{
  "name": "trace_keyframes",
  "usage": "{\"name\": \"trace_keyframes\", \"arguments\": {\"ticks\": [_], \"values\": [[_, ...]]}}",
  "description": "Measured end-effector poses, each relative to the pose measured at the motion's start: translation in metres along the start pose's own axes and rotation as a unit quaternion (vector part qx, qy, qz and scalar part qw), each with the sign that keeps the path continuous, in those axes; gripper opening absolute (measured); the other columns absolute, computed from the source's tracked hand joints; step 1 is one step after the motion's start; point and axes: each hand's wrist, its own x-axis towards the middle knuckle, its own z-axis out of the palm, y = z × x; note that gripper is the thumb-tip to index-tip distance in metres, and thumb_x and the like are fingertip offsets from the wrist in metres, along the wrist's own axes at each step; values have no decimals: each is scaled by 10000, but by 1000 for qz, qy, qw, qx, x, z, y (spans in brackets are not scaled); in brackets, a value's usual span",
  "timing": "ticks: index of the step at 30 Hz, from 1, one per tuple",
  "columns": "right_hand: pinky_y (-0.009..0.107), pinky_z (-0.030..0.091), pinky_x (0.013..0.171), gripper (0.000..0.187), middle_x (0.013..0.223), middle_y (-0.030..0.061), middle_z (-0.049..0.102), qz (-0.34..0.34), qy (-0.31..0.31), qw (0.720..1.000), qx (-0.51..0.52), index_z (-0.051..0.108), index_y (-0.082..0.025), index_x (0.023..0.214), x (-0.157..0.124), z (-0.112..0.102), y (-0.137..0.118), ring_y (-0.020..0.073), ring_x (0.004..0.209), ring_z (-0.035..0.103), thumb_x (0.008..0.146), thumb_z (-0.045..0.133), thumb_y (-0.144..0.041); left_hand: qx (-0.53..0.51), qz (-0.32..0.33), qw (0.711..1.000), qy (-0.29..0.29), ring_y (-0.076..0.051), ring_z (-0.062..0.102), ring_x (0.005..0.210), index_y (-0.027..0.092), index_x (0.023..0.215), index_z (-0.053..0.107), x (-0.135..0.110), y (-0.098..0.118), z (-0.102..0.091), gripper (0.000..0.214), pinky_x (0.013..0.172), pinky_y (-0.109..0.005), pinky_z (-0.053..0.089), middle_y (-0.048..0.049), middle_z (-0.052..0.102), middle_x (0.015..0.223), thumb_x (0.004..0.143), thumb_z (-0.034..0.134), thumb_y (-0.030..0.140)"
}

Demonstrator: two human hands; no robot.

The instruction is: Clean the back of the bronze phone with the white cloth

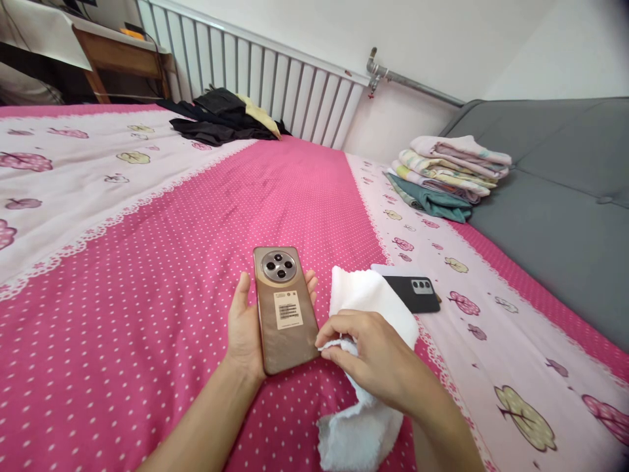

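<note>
Back side up, a gold-brown smartphone [289,344] with a round camera module and a barcode label rests in my left hand [244,331]. The thumb lies along its left edge and fingertips show at its right edge. My right hand [376,351] pinches a bunched bit of a white cloth [366,429] between thumb and fingers, close against the phone's lower right edge. The cloth spreads beneath and behind that hand. A black smartphone [413,294] lies on the bed past the cloth, which partly covers it.
A pink, dotted bedsheet [304,190] with tree prints covers the bed. Folded cloths [442,170] are stacked by a grey headboard [555,170]. Dark clothes [221,115] lie near the white radiator [265,65]. A wooden desk [118,56] stands at the far left.
</note>
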Motion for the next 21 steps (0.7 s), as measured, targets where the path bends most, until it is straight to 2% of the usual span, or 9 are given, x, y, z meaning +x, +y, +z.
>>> {"name": "trace_keyframes", "arguments": {"ticks": [21], "values": [[248, 382, 708, 137, 798, -42, 646, -1, -3, 1000, 6, 632, -239, 758, 1, 0, 0, 125, 760, 561, 744, 558, -124, 5, 5, 1000, 24, -297, 524, 1103, 32, 1265, 448, -1, 0, 6, 760, 948, -401, 395, -198, 567, 1185, 751, 442, 591]]}}
